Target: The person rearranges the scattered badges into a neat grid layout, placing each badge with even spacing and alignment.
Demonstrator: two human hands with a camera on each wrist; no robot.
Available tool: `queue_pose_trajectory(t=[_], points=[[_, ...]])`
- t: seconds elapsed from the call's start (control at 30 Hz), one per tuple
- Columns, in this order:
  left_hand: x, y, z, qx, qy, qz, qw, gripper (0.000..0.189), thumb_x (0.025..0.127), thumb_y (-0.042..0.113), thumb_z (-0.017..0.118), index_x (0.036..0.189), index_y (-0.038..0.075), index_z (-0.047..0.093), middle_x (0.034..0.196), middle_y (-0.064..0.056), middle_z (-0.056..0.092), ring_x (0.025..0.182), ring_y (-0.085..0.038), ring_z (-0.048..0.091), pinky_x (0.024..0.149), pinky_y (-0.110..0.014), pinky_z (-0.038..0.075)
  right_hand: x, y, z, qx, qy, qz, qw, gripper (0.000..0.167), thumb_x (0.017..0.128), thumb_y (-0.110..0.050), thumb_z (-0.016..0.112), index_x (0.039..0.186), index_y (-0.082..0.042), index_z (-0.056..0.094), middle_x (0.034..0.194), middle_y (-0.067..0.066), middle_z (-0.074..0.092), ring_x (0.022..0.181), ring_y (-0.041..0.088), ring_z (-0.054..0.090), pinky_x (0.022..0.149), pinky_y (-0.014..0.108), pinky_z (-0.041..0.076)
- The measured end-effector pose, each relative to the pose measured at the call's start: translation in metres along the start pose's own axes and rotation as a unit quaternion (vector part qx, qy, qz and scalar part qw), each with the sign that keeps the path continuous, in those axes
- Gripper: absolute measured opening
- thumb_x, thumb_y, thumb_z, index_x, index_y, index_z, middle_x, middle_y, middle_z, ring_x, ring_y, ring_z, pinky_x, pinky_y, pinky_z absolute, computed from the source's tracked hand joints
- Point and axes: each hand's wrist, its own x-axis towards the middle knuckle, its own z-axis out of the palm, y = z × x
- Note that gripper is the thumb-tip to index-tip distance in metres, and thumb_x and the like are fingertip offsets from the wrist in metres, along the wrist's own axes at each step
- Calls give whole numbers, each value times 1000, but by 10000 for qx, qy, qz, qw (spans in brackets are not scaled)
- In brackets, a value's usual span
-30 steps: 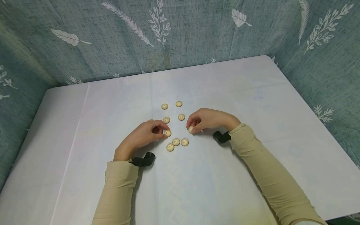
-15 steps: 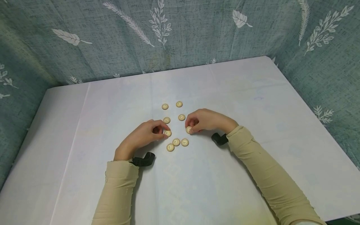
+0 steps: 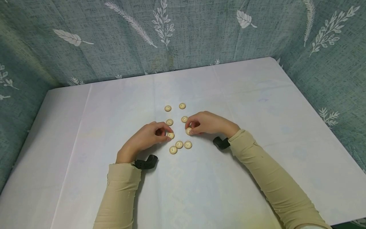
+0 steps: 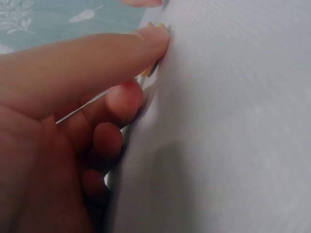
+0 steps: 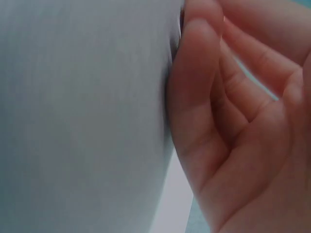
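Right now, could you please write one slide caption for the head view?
Left hand pinching one cream button, right hand pinching another, with seven more buttons lying on the white table.

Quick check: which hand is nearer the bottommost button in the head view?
The left hand. It pinches another button just above the bottommost button in that view; the right hand is farther off, up and to its right.

Your head view is bright and fairly crisp, its light even across the white tabletop (image 3: 228, 187), with soft shadows beneath your left hand (image 3: 146, 136) and right hand (image 3: 211, 122). Both wrist views are dimmer and softer; the left one blurs the leafy curtain (image 4: 53, 19), the right darkens toward its left edge.
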Motion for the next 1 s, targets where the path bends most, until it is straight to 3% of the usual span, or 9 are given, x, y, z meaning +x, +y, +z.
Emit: queue_pose_trajectory(t=[0.37,0.73,1.0], points=[[0,1,2,57,69,67,9999,16,77,26,69,91,24,62,75,0,51,74,-16,45,66,-31,37,1,-3,6,-347,169,104,9992,12,84,-23,63,96,-21,62,72,-4,51,69,11,47,65,27,37],[-1,3,1,33,61,-10,10000,17,77,28,70,92,25,63,76,0,52,75,-16,45,66,-31,37,-2,0,-2,-90,20,79,9999,18,78,-15,69,95,-16,62,75,-2,54,71,12,49,66,28,39],[-1,2,2,84,72,-26,9999,17,77,29,70,91,25,63,75,0,51,75,-16,44,66,-31,37,-1,1,1,-262,59,-1,9996,18,76,-14,70,92,-16,61,74,-2,52,70,13,48,66,28,38]])
